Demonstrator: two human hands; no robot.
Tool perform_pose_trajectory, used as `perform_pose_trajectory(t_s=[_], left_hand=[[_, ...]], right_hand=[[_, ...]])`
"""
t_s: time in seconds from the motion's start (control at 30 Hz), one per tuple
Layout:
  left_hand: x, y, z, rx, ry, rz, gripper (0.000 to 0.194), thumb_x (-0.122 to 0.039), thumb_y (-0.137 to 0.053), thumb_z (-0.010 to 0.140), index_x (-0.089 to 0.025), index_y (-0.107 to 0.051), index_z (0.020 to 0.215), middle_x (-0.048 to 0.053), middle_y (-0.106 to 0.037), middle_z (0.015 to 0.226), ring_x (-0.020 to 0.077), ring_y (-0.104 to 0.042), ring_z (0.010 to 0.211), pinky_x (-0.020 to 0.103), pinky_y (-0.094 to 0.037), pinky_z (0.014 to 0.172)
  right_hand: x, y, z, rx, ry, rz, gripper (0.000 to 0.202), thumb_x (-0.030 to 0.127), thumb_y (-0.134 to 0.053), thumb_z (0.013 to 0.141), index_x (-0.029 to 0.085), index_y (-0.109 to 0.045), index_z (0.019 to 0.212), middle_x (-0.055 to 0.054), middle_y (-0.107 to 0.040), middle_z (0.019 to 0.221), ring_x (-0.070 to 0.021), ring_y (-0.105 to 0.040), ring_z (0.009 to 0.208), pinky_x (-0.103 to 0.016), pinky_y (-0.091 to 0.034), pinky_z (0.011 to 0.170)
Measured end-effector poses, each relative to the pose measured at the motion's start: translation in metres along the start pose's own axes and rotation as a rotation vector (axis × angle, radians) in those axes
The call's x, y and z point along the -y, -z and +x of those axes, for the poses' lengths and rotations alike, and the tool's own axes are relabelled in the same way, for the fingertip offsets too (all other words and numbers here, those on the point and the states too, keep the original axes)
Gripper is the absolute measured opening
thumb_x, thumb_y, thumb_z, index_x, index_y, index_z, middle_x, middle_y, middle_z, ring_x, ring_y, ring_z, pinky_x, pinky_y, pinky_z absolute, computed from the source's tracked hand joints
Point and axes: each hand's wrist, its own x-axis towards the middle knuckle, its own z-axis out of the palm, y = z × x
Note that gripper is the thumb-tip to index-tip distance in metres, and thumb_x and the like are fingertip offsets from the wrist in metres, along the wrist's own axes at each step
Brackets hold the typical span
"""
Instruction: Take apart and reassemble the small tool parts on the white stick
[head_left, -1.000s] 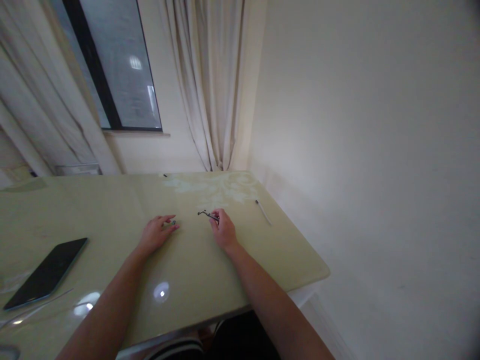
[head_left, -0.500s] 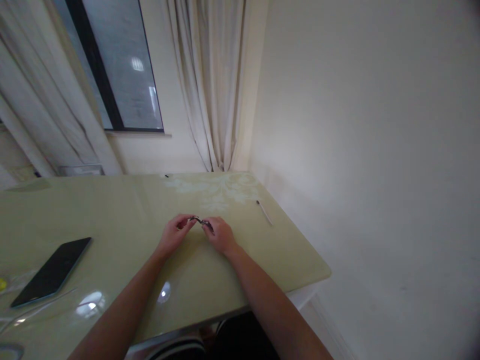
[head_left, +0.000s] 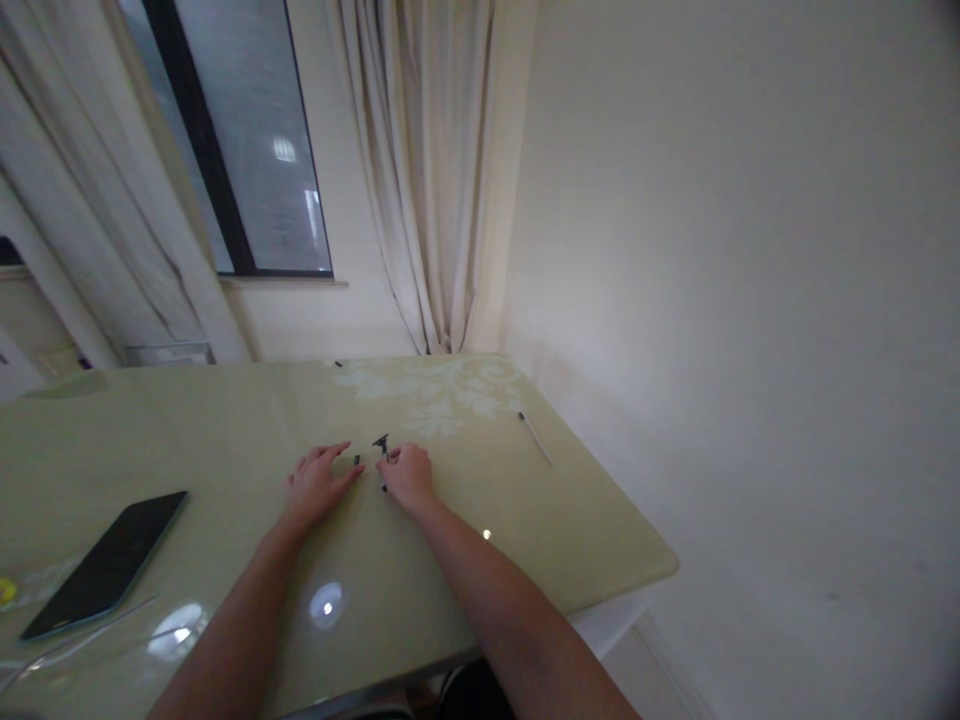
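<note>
My right hand (head_left: 409, 475) is closed around a small razor (head_left: 382, 441); its dark T-shaped head sticks up past my fingertips and the dark end of its handle shows below them. To its left, my left hand (head_left: 319, 482) is over the table with thumb and fingers apart. A small dark piece (head_left: 356, 460) is right at the left thumb tip; whether the thumb touches it I cannot tell. Part of the razor's handle is hidden by the right fingers.
On the pale green glossy table (head_left: 247, 440), a black tablet (head_left: 112, 560) lies at the left beside a thin cable (head_left: 90, 632). A white pen-like stick (head_left: 536, 438) lies to the right. Near the back edge is a tiny dark object (head_left: 338, 364). A wall (head_left: 712, 300) borders the table's right side.
My hands were together on a small dark, shiny item. They have moved apart: the left opened and shifted left, the right holds the razor upright, and a small dark piece now shows between them.
</note>
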Motion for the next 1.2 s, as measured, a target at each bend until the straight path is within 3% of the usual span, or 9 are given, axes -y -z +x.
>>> perform_pose_trajectory(t_s=[0.17, 0.27, 0.37, 0.53, 0.63, 0.7, 0.87, 1.03, 1.2], left_hand=[[0.003, -0.001, 0.0, 0.118, -0.018, 0.06, 0.044, -0.054, -0.052, 0.094, -0.032, -0.072, 0.127, 0.011, -0.062, 0.14, 0.0381, -0.055, 0.13, 0.056, -0.045, 0.103], [0.002, -0.001, 0.003, 0.124, -0.005, 0.058, 0.045, -0.054, -0.052, 0.094, -0.03, -0.073, 0.127, 0.012, -0.062, 0.14, 0.0383, -0.056, 0.129, 0.055, -0.046, 0.102], [0.003, 0.0, 0.007, 0.159, 0.001, 0.042, 0.047, -0.054, -0.053, 0.093, -0.029, -0.072, 0.127, 0.012, -0.062, 0.14, 0.0368, -0.058, 0.128, 0.052, -0.046, 0.104], [0.004, 0.0, 0.011, 0.163, 0.008, 0.026, 0.053, -0.055, -0.06, 0.087, -0.025, -0.071, 0.129, 0.014, -0.064, 0.138, 0.0369, -0.06, 0.126, 0.05, -0.047, 0.102], [-0.004, 0.005, 0.01, 0.083, -0.023, -0.048, 0.054, -0.055, -0.056, 0.087, -0.021, -0.072, 0.126, 0.013, -0.071, 0.126, 0.0333, -0.066, 0.114, 0.043, -0.05, 0.097], [-0.015, 0.01, 0.006, 0.061, -0.077, -0.118, 0.05, -0.055, -0.048, 0.091, -0.019, -0.075, 0.116, 0.011, -0.076, 0.111, 0.0277, -0.069, 0.099, 0.037, -0.051, 0.088], [-0.052, 0.018, -0.013, 0.169, -0.062, 0.011, 0.06, -0.068, -0.038, 0.094, -0.021, -0.072, 0.078, 0.011, -0.075, 0.085, 0.0275, -0.07, 0.081, 0.035, -0.047, 0.071], [-0.07, 0.009, -0.026, 0.236, -0.063, 0.158, 0.057, -0.069, -0.04, 0.092, -0.021, -0.068, 0.079, 0.013, -0.074, 0.086, 0.0301, -0.071, 0.082, 0.036, -0.047, 0.07], [-0.069, 0.004, -0.028, 0.232, -0.065, 0.188, 0.048, -0.056, -0.038, 0.097, -0.021, -0.067, 0.08, 0.014, -0.076, 0.091, 0.0302, -0.072, 0.087, 0.036, -0.048, 0.07]], right_hand=[[0.001, -0.014, 0.005, -0.021, -0.004, -0.08, 0.018, 0.037, -0.075, 0.085, 0.02, -0.075, 0.09, -0.01, -0.077, 0.093, -0.0233, -0.071, 0.086, -0.029, -0.049, 0.072], [-0.017, 0.003, 0.013, -0.038, 0.003, -0.059, 0.025, 0.044, -0.068, 0.091, 0.02, -0.074, 0.088, -0.009, -0.076, 0.089, -0.0217, -0.07, 0.082, -0.029, -0.048, 0.072], [-0.051, 0.05, 0.024, -0.153, 0.007, -0.174, 0.022, 0.036, -0.059, 0.098, 0.019, -0.073, 0.095, -0.01, -0.074, 0.094, -0.0221, -0.068, 0.088, -0.03, -0.048, 0.077], [-0.124, 0.153, 0.033, -0.485, -0.046, -0.529, 0.027, 0.022, -0.061, 0.092, 0.014, -0.067, 0.118, -0.019, -0.065, 0.12, -0.0303, -0.058, 0.115, -0.036, -0.044, 0.093], [-0.157, 0.192, 0.031, -0.47, -0.134, -0.594, 0.032, 0.015, -0.062, 0.089, 0.013, -0.064, 0.12, -0.02, -0.063, 0.122, -0.0305, -0.057, 0.112, -0.035, -0.043, 0.089], [-0.167, 0.202, 0.03, -0.392, -0.175, -0.565, 0.023, 0.01, -0.058, 0.089, 0.013, -0.067, 0.109, -0.018, -0.066, 0.11, -0.0266, -0.061, 0.1, -0.032, -0.042, 0.081], [-0.139, 0.169, 0.029, -0.295, -0.075, -0.506, 0.016, 0.005, -0.058, 0.084, 0.017, -0.069, 0.09, -0.008, -0.069, 0.094, -0.018, -0.061, 0.085, -0.026, -0.038, 0.072], [-0.064, 0.089, 0.016, -0.111, 0.223, -0.353, 0.014, 0.008, -0.06, 0.084, 0.017, -0.069, 0.088, -0.008, -0.068, 0.094, -0.0171, -0.06, 0.081, -0.026, -0.04, 0.073], [-0.026, 0.03, -0.002, -0.033, 0.23, -0.268, 0.017, 0.01, -0.059, 0.088, 0.018, -0.07, 0.098, -0.011, -0.068, 0.102, -0.022, -0.062, 0.089, -0.031, -0.046, 0.08]])
